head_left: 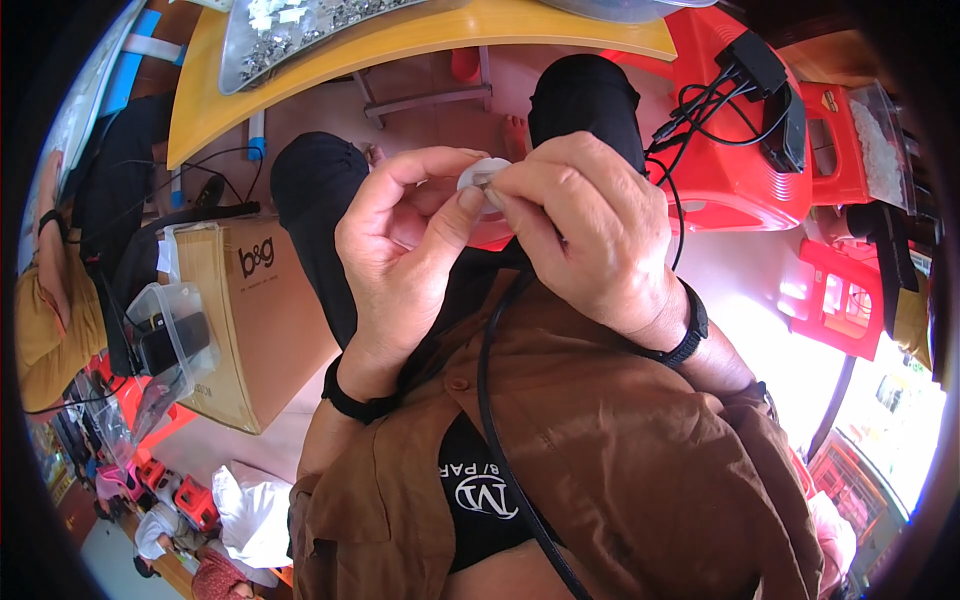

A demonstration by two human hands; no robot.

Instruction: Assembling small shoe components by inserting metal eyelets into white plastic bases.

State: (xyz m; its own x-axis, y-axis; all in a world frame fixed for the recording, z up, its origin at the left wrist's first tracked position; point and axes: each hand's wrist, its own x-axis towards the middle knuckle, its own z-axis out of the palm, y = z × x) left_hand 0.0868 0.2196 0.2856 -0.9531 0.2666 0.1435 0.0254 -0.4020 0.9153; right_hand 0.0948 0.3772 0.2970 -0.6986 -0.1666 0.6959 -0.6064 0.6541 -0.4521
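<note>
A small white round piece (478, 172) is held up over my lap. My left hand (395, 240) is closed on it, with the thumb on the near side and the index finger curled over the far side. From the other side, my right hand (600, 225) pinches at the piece's right edge. Its fingertips touch the piece, and a small greyish bit shows between the thumbs. My right fingers mostly hide what they grip, so I cannot tell whether it is a separate part.
A metal tray (232, 62) of small metal and white parts sits on the yellow table (195, 120) ahead. On my left stands a cardboard box (275, 330) with a clear plastic bin (185, 300). A red stool (740, 190) on my right bears black adapters (755, 65) and cables.
</note>
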